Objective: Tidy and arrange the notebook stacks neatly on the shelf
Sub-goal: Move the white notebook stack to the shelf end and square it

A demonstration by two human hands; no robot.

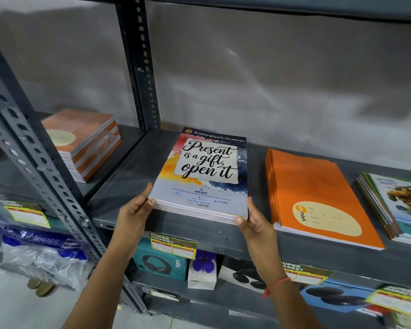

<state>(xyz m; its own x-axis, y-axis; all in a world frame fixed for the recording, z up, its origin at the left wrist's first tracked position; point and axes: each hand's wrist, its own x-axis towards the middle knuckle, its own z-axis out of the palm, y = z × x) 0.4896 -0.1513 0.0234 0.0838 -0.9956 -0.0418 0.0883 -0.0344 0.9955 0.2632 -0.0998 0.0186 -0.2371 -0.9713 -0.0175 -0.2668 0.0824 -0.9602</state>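
Note:
A stack of notebooks with a "Present is a gift, open it" cover (204, 172) lies on the dark grey shelf (133, 162), its near edge at the shelf's front lip. My left hand (135, 207) grips the stack's near left corner. My right hand (254, 222) grips its near right corner. Right of it lies an orange notebook stack (318, 193), turned slightly askew. A third stack with an illustrated cover (396, 205) sits at the far right, partly cut off by the frame.
A brown-orange notebook stack (86, 141) sits on the neighbouring shelf bay to the left, beyond a perforated steel upright (138, 65). Headphone boxes (159, 262) and price tags (173, 244) fill the shelf below. Plastic-wrapped goods (40, 252) lie at lower left.

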